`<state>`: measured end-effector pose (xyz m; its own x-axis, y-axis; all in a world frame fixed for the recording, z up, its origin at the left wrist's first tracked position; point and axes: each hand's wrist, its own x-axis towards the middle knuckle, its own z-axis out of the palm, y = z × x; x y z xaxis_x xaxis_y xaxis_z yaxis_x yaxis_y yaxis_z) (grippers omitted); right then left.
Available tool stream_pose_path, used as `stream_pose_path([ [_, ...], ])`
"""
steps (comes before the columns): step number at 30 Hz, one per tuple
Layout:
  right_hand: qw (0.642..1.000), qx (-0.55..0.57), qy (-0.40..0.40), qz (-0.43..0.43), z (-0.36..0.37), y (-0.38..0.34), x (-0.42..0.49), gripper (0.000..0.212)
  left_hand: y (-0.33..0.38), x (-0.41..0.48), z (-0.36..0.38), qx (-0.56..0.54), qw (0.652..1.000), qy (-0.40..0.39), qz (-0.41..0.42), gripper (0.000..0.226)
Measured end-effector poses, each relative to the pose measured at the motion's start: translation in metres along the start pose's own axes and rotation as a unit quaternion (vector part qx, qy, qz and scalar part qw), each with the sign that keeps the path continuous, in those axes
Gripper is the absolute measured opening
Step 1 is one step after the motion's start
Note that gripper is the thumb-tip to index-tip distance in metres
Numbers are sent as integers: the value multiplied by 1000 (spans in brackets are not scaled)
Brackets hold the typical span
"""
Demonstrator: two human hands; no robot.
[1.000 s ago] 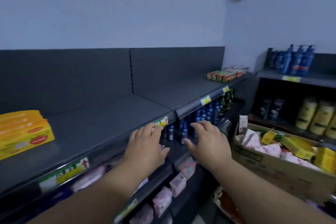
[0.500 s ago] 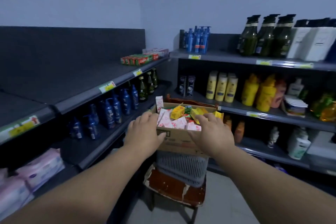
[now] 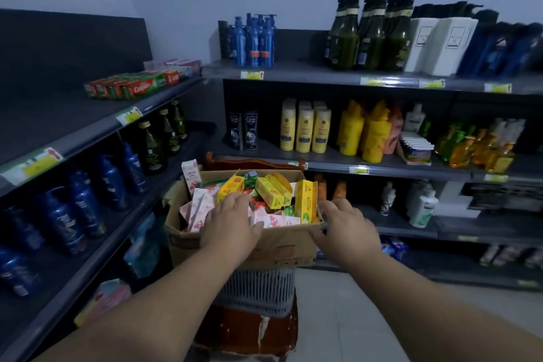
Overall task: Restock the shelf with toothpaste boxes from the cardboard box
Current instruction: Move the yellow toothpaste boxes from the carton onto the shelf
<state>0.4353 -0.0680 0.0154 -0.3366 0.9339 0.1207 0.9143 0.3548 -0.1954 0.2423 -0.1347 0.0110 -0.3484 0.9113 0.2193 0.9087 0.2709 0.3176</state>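
Note:
An open cardboard box [image 3: 282, 244] stands in front of me, filled with several yellow, pink and green toothpaste boxes [image 3: 273, 192]. My left hand [image 3: 232, 222] lies over the box's near side, fingers spread on the pink and yellow boxes, gripping nothing that I can see. My right hand [image 3: 342, 225] is at the box's right front corner, its fingers curled at the rim next to an upright yellow box [image 3: 305, 200]. The dark top shelf [image 3: 58, 126] on the left carries a row of red and green toothpaste boxes [image 3: 138, 85] at its far end.
The cardboard box sits on a grey plastic basket [image 3: 258, 292] atop a worn red stool [image 3: 249, 332]. Blue bottles [image 3: 82, 206] fill the left lower shelf. Shelves ahead hold shampoo and lotion bottles [image 3: 305, 126]. Pale floor lies to the right.
My view swung right from the left shelf to the cardboard box. Both hands moved from the shelf edge to the box, the left now over its contents, the right at its corner.

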Motion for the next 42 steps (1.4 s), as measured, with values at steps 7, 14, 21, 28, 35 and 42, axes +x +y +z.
stream_pose_path([
  [7, 996, 17, -33, 77, 36, -15, 83, 65, -44, 95, 33, 0, 998, -50, 35, 62],
  [14, 988, 36, -66, 134, 72, -13, 139, 68, -70, 148, 68, -9, 998, -60, 31, 67],
  [21, 976, 109, -62, 176, 99, -12, 183, 79, -105, 172, 85, -1, 998, -40, -56, 83],
  [28, 983, 79, -15, 167, 114, -7, 208, 98, -105, 175, 96, 18, 992, -71, -106, 86],
  [35, 983, 80, 18, 161, 119, 6, 220, 95, -97, 182, 105, 13, 987, -43, -154, 68],
  [42, 972, 100, -32, 210, 118, 17, 220, 83, -91, 181, 102, 24, 986, 3, -165, 60],
])
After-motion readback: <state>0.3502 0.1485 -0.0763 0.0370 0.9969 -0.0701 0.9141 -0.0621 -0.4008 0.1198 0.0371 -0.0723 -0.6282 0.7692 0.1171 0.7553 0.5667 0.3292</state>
